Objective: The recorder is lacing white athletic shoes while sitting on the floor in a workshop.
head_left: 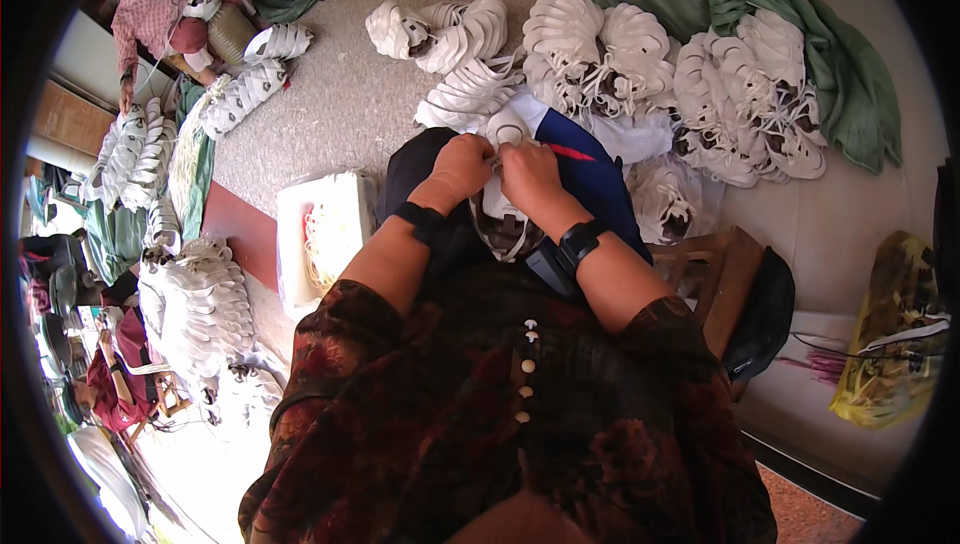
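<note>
A white shoe (497, 206) with a dark opening lies lengthwise on my lap, its rounded toe pointing away from me. My left hand (462, 168) bends over its left side, fingertips drawn together near the laces. Close beside it, my right hand (530, 178) is closed in a pinch over the front of the shoe. Whatever the fingertips hold is too small and covered to make out. Dark and blue cloth (603, 189) lies under the shoe, across my lap.
White shoes (598, 54) lie in heaps ahead and to the right, beside green cloth (840, 74). On my left stands a white tray (297, 234) with pale laces (322, 244). A wooden stool (722, 269) and yellow bag (887, 344) are at right. Other people sit at left.
</note>
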Available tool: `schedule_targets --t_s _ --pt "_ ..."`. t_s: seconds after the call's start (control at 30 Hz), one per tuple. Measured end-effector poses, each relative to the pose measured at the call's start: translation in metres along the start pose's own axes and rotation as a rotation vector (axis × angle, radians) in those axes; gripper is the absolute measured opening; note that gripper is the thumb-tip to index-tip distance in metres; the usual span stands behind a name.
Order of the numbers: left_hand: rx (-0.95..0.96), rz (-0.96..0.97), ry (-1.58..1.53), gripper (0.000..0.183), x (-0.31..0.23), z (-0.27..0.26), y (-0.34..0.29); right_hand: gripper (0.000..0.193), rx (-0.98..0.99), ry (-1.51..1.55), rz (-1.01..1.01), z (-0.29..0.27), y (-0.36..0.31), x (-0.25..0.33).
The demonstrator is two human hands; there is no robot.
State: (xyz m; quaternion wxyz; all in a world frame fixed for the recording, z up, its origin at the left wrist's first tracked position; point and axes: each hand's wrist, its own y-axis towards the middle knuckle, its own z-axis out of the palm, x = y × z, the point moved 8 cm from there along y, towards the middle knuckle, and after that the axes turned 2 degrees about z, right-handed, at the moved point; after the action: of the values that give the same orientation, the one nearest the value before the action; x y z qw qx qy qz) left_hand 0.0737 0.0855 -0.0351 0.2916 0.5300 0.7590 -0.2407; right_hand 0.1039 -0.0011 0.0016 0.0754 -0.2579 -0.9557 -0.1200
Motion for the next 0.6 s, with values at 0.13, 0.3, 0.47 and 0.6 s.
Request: schedule_targets --t_s 0.13,0.3,0.47,0.6 --pt "0.060 -0.010 0.065 0.027 -0.002 -0.003 0.003 0.010 -0.003 0.013 0.022 0.000 0.000 -0.001" --pt "0.187 -0.103 -0.133 0.025 0.000 -0.003 -0.005 0.011 0.001 0.016 0.033 0.004 -0.001 -0.003" --pt "0.037 -0.093 -0.284 0.021 0.015 0.002 -0.004 0.002 -0.048 0.003 -0.160 -0.004 0.000 0.009" --pt "0.043 -0.101 -0.231 0.017 0.014 0.004 -0.002 0.009 -0.054 0.007 -0.308 -0.017 0.003 0.012"
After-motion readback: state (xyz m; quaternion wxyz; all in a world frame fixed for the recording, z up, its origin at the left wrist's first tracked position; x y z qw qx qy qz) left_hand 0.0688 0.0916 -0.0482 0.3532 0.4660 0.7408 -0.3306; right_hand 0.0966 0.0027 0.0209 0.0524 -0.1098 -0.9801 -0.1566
